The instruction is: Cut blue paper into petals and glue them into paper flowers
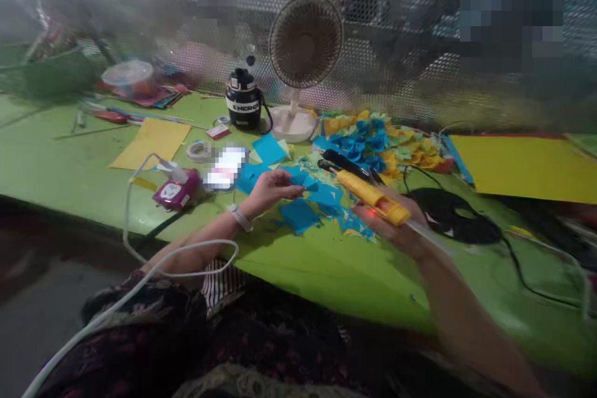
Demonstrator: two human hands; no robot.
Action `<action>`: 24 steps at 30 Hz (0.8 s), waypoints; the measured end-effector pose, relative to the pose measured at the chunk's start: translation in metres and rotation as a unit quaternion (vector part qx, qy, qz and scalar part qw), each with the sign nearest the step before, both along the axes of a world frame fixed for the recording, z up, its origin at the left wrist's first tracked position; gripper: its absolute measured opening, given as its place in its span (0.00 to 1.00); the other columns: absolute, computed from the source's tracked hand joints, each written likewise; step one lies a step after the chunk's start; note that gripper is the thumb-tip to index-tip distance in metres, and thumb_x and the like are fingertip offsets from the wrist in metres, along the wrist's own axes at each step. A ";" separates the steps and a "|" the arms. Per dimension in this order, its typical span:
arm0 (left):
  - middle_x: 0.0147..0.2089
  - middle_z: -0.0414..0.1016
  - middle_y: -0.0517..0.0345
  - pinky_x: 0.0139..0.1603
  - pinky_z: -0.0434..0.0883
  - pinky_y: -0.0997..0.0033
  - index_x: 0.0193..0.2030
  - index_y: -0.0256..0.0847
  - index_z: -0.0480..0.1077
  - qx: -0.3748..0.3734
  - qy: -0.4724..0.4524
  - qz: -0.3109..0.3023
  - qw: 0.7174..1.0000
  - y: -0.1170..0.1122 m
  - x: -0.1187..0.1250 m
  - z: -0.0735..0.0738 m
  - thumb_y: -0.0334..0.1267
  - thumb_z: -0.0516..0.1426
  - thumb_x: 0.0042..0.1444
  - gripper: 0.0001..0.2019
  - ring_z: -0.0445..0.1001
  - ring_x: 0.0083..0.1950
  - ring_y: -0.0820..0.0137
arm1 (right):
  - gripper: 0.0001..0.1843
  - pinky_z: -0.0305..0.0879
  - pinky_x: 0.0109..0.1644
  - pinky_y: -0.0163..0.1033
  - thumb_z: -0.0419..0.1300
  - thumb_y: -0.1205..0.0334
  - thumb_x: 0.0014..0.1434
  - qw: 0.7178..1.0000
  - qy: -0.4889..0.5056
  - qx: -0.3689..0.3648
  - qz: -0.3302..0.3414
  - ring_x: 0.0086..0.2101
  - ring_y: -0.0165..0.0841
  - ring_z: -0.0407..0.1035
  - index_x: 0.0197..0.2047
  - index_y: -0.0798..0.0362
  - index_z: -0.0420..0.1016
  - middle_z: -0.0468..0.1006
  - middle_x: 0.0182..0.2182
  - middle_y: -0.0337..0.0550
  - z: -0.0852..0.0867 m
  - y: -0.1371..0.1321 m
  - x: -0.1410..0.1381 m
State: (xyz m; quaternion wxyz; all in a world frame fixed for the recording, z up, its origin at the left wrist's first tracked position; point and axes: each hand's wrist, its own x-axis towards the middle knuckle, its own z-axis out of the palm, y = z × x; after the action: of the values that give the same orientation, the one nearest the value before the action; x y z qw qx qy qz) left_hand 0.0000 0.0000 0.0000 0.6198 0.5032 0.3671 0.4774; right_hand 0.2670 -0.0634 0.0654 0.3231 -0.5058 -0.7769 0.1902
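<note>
My left hand (273,191), with a white band at the wrist, pinches a small folded piece of blue paper (305,183) between thumb and fingers. My right hand (396,221) is wrapped round a yellow glue gun (370,196). A small red light glows on the gun, and a translucent stick juts from its rear. Black handles (347,163), perhaps of scissors, show just beyond the gun; whether my right hand also holds them I cannot tell. Under and between both hands lie blue paper squares (299,216) and blue scraps (357,224).
Behind the hands stand a white fan (293,124) and a black bottle (243,106). Blue and yellow paper flowers (368,140) pile up beside the fan. A phone (226,168), a purple power socket (177,191) and a looping white cable (186,255) are left; yellow sheets (517,165) lie right.
</note>
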 end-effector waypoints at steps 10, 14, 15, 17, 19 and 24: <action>0.28 0.80 0.58 0.35 0.78 0.71 0.33 0.38 0.65 -0.014 0.029 -0.036 0.999 -0.003 0.001 -0.006 0.42 0.71 0.43 0.21 0.81 0.31 0.71 | 0.19 0.57 0.26 0.37 0.61 0.45 0.61 0.995 -0.023 -0.086 0.045 0.22 0.29 0.58 0.29 0.48 0.62 0.63 0.22 0.33 -0.029 0.003 -0.015; 0.28 0.80 0.59 0.36 0.79 0.72 0.33 0.37 0.65 -0.011 0.022 -0.041 0.999 -0.004 0.001 -0.006 0.41 0.71 0.43 0.20 0.82 0.33 0.71 | 0.20 0.57 0.26 0.38 0.61 0.45 0.61 0.995 -0.006 -0.088 0.039 0.23 0.29 0.58 0.28 0.48 0.62 0.63 0.22 0.33 -0.032 0.001 -0.016; 0.29 0.80 0.59 0.37 0.79 0.72 0.33 0.37 0.65 -0.013 0.018 -0.043 0.999 -0.004 0.001 -0.006 0.41 0.72 0.43 0.20 0.82 0.33 0.71 | 0.19 0.57 0.27 0.39 0.61 0.44 0.61 0.995 -0.005 -0.089 0.035 0.23 0.29 0.58 0.28 0.48 0.63 0.63 0.22 0.33 -0.032 0.001 -0.017; 0.29 0.81 0.58 0.38 0.79 0.72 0.34 0.37 0.65 -0.015 0.011 -0.047 0.999 -0.005 0.001 -0.006 0.41 0.72 0.43 0.21 0.83 0.34 0.70 | 0.19 0.58 0.27 0.39 0.61 0.44 0.61 0.995 -0.006 -0.093 0.027 0.23 0.30 0.59 0.29 0.48 0.65 0.63 0.22 0.34 -0.033 0.001 -0.018; 0.30 0.81 0.58 0.39 0.80 0.70 0.34 0.37 0.65 -0.015 0.008 -0.049 0.999 -0.005 0.001 -0.007 0.41 0.72 0.43 0.21 0.83 0.34 0.69 | 0.19 0.58 0.27 0.39 0.61 0.43 0.60 0.995 -0.004 -0.095 0.019 0.23 0.30 0.59 0.29 0.48 0.65 0.64 0.23 0.34 -0.035 0.002 -0.017; 0.30 0.81 0.58 0.40 0.80 0.68 0.34 0.37 0.66 -0.018 0.013 -0.046 0.999 -0.004 0.001 -0.011 0.41 0.72 0.43 0.21 0.83 0.35 0.68 | 0.19 0.58 0.26 0.38 0.62 0.43 0.60 0.994 0.012 -0.106 0.016 0.23 0.29 0.60 0.29 0.48 0.65 0.65 0.23 0.34 -0.041 0.003 -0.014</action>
State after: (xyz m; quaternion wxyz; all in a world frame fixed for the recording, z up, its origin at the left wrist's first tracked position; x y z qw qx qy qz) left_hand 0.0008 -0.0039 -0.0109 0.6456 0.5142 0.3599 0.4351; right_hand 0.2526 -0.0606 0.0247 0.2742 -0.5227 -0.7562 0.2825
